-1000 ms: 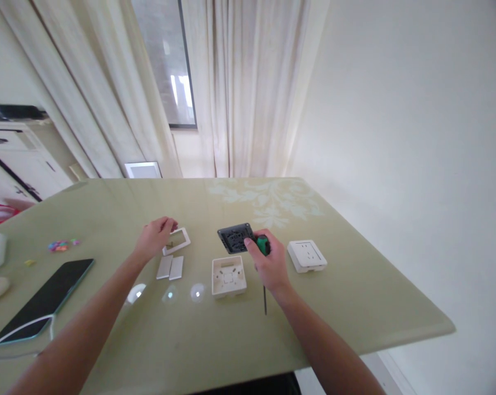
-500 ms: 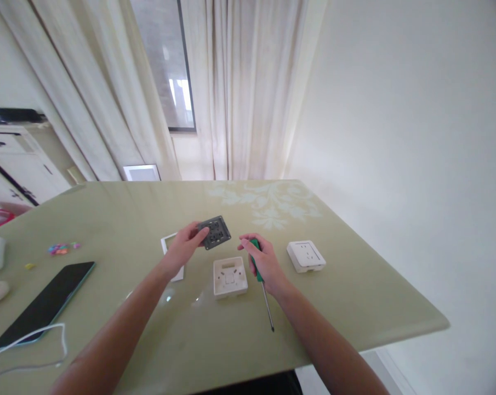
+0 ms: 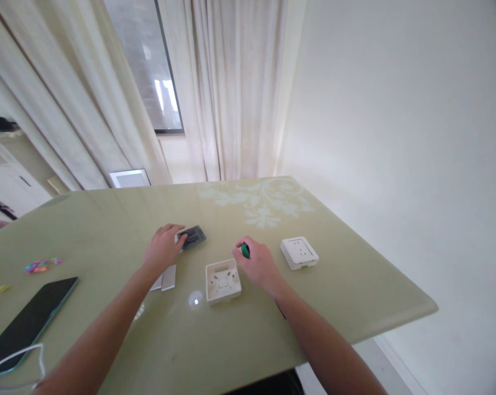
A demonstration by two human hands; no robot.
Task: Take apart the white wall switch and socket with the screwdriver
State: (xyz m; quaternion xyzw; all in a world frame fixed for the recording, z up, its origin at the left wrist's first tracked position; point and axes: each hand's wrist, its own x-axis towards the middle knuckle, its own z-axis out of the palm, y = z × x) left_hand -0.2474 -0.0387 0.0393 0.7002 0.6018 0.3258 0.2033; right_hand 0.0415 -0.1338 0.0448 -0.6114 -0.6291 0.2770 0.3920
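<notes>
My left hand (image 3: 163, 248) is closed on the left edge of a dark grey socket insert (image 3: 193, 237), which is tilted low over the table. Just below that hand, part of a white frame (image 3: 169, 278) shows on the tabletop; the rest is hidden by my hand and wrist. The fingers of my right hand (image 3: 256, 263) are wrapped round the green handle of a screwdriver (image 3: 245, 250). Its shaft is mostly hidden under my forearm. Between my hands, an open white square mounting box (image 3: 223, 284) lies with its hollow side up.
A white wall socket (image 3: 300, 252) on its box sits to the right of my right hand. At the left lie a black phone (image 3: 32, 321), a white cable (image 3: 41, 359), small colourful pieces (image 3: 40, 266) and a yellow bit (image 3: 4, 288). The table (image 3: 354, 291) meets the wall at right.
My left hand has moved left and down with the socket insert, which now tilts flatter. My right hand has turned, so the screwdriver's shaft is now mostly out of sight. The view has shifted right.
</notes>
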